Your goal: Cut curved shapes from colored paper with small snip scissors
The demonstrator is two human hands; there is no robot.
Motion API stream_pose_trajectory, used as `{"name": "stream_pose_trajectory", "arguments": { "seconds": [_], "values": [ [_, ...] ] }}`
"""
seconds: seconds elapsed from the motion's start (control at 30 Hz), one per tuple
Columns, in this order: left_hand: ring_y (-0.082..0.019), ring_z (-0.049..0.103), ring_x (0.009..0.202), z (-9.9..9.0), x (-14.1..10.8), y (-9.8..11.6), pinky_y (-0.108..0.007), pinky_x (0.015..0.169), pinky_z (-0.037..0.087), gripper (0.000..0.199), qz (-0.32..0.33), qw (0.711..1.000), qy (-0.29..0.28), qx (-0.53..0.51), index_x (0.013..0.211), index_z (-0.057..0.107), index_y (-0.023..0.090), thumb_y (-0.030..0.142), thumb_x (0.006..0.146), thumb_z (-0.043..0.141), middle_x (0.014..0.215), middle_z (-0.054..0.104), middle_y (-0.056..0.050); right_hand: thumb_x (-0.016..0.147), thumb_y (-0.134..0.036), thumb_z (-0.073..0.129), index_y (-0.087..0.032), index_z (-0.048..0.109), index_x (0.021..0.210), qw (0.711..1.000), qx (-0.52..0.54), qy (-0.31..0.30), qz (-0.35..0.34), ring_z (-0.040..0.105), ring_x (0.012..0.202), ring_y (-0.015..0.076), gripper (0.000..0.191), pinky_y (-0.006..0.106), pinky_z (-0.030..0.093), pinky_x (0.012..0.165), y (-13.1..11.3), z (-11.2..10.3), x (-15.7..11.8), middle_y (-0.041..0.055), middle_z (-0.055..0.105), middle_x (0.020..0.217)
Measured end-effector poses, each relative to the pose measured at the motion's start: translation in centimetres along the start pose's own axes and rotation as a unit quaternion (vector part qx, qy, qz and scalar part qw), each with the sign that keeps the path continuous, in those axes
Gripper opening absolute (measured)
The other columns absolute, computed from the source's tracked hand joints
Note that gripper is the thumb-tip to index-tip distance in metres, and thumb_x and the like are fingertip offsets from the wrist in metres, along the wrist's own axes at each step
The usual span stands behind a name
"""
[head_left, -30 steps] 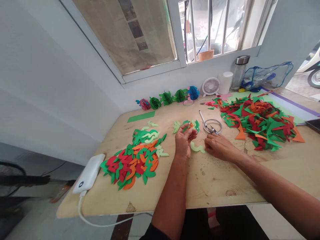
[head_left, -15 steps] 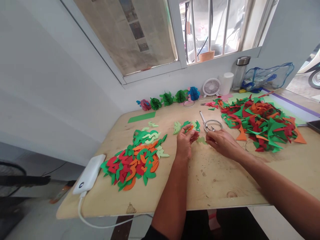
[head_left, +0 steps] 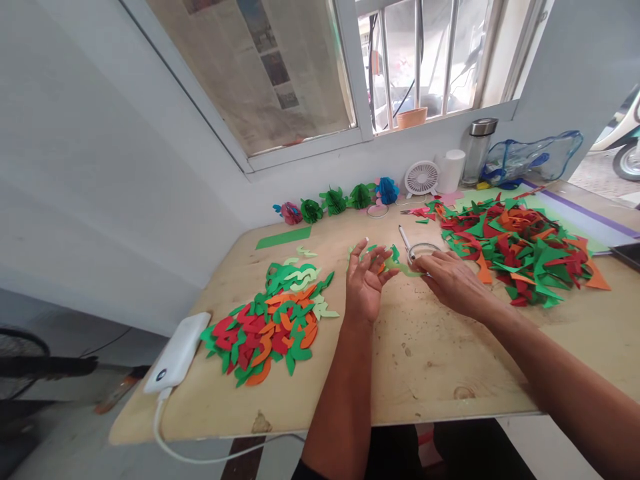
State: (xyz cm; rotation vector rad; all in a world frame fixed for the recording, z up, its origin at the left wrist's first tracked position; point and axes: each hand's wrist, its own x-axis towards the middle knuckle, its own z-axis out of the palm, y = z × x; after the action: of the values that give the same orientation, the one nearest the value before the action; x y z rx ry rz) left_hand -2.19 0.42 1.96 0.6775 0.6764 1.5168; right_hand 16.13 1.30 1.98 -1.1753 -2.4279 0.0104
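Note:
My left hand is over the middle of the table, palm turned up and fingers spread and slightly curled. My right hand is closed in a pinch at the right end of a light green paper cutout. The cutout's left end reaches the left fingertips; whether they touch it, I cannot tell. A bit of orange paper shows between the left fingers. Green paper cutouts lie behind the left hand, mostly hidden. Just beyond my right hand are a ring-shaped roll, partly covered, and a white pen.
A heap of curvy paper cutouts lies left, with a white power bank at the table's edge. Pointed paper scraps are piled right. Along the wall stand paper turtles, a small fan and a glass bottle.
My left hand has opened its fingers from a pinch. The light green cutout has come up from the table between my hands, its right end at my right fingers.

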Motion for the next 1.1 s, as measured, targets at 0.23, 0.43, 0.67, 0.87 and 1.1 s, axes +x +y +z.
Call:
{"name": "stream_pose_trajectory", "arguments": {
  "seconds": [0.23, 0.43, 0.67, 0.87, 1.1],
  "values": [
    [-0.026, 0.06, 0.106, 0.5, -0.3, -0.1, -0.033, 0.071, 0.054, 0.053, -0.019, 0.998, -0.05, 0.037, 0.122, 0.048, 0.028, 0.04, 0.074, 0.067, 0.109, 0.063, -0.008, 0.089, -0.015, 0.044, -0.018, 0.061, 0.087, 1.0, 0.014, -0.006, -0.016, 0.054, 0.083, 0.0204, 0.018, 0.03, 0.032, 0.073, 0.1, 0.0, 0.1, 0.007, 0.064, 0.08],
    [-0.026, 0.062, 0.1, 0.5, -0.5, -0.7, -0.034, 0.067, 0.055, 0.053, -0.081, 0.994, -0.069, 0.035, 0.123, 0.046, 0.026, 0.038, 0.076, 0.066, 0.106, 0.063, -0.008, 0.084, -0.021, 0.048, -0.018, 0.062, 0.08, 0.986, 0.14, 0.058, 0.071, 0.055, 0.073, 0.0157, 0.014, 0.026, 0.037, 0.066, 0.3, 0.4, 0.1, 0.0042, 0.064, 0.076],
    [-0.027, 0.064, 0.099, 0.6, -0.5, -0.5, -0.035, 0.072, 0.054, 0.05, -0.108, 0.991, -0.072, -0.024, 0.121, 0.046, 0.025, 0.039, 0.077, 0.065, 0.104, 0.063, -0.008, 0.08, -0.034, 0.052, -0.019, 0.059, 0.069, 0.958, 0.21, 0.064, 0.182, 0.048, 0.057, 0.0121, 0.02, 0.023, 0.035, 0.055, 0.2, 0.5, 0.2, -0.0017, 0.053, 0.057],
    [-0.026, 0.065, 0.096, 0.7, -0.5, -0.8, -0.04, 0.078, 0.052, 0.053, -0.131, 0.989, -0.068, -0.021, 0.12, 0.047, 0.025, 0.042, 0.074, 0.067, 0.104, 0.063, -0.009, 0.079, -0.036, 0.052, -0.018, 0.058, 0.069, 0.944, 0.274, 0.068, 0.169, 0.042, 0.055, 0.0109, 0.021, 0.022, 0.035, 0.052, 0.4, 1.0, 0.3, -0.0025, 0.049, 0.056],
    [-0.022, 0.067, 0.085, 0.7, -0.3, -1.0, -0.04, 0.083, 0.05, 0.053, -0.13, 0.989, -0.063, -0.013, 0.118, 0.046, 0.024, 0.038, 0.073, 0.069, 0.098, 0.065, -0.007, 0.079, -0.034, 0.054, -0.018, 0.057, 0.069, 0.937, 0.298, 0.072, 0.167, 0.041, 0.055, 0.0107, 0.018, 0.023, 0.034, 0.052, 0.4, 1.3, 0.2, -0.0026, 0.048, 0.057]
  ]
}}
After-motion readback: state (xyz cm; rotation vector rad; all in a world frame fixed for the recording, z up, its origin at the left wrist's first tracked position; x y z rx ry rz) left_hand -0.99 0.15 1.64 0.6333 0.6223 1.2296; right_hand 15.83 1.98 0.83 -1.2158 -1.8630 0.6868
